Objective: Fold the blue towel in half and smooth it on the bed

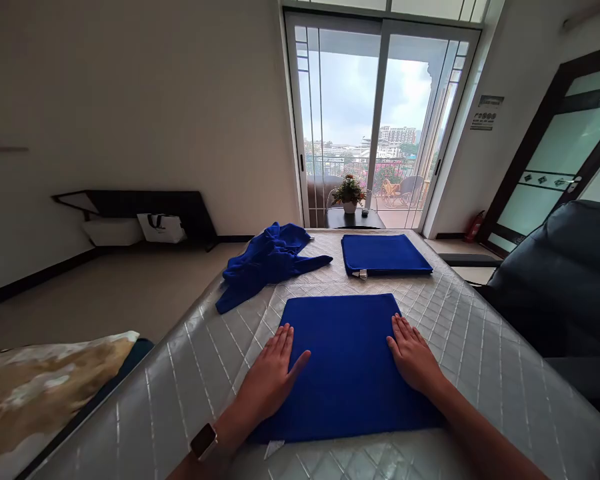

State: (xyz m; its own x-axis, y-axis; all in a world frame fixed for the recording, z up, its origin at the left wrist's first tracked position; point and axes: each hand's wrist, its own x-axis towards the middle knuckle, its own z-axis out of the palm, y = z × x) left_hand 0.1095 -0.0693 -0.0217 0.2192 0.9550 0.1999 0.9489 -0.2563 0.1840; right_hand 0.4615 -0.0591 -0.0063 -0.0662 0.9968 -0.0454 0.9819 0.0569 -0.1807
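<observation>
A flat blue cloth cover lies spread on the quilted mattress in front of me, a white tag poking out at its near left corner. My left hand rests flat on its left edge, thumb apart from the fingers. On the right edge my right hand lies flat too, fingers stretched forward. Neither hand grips anything. Beyond the cover, to the right, sits a neatly squared blue cloth stack with a white tag at its front. A crumpled blue cloth lies to the left.
A black armchair stands to the right of the mattress. At the far end, a small dark table holds a flower pot before the sliding glass door. Patterned bedding is at the lower left.
</observation>
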